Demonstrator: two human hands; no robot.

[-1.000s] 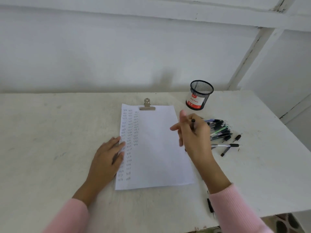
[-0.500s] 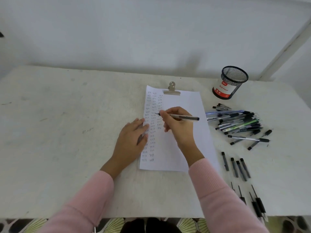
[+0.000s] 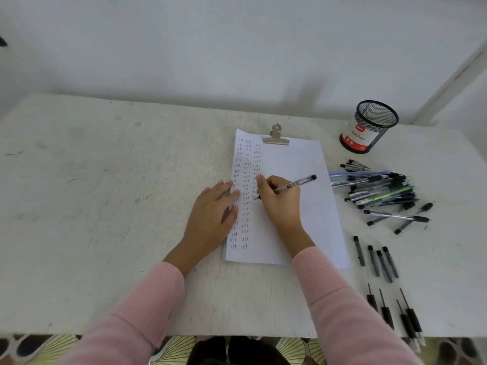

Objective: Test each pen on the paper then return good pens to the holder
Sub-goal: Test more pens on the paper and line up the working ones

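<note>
A white sheet of paper (image 3: 303, 196) lies under a metal clip (image 3: 276, 137), its left part filled with columns of small written words. My right hand (image 3: 280, 204) grips a clear pen (image 3: 295, 184), tip down on the paper in the third column. My left hand (image 3: 210, 217) presses flat on the paper's left edge. A black mesh pen holder (image 3: 370, 126) stands at the back right with no pens showing above its rim. A heap of pens (image 3: 379, 191) lies to the right of the paper.
Several black pen caps (image 3: 376, 259) lie in a row near the paper's lower right corner. Several black pens (image 3: 395, 312) lie by the table's front edge. The white table (image 3: 105, 206) meets a white wall at the back.
My right hand brought the pen from beside the heap onto the paper, then slid its tip down the third column. My left hand stayed on the paper's edge. The camera tilted down.
</note>
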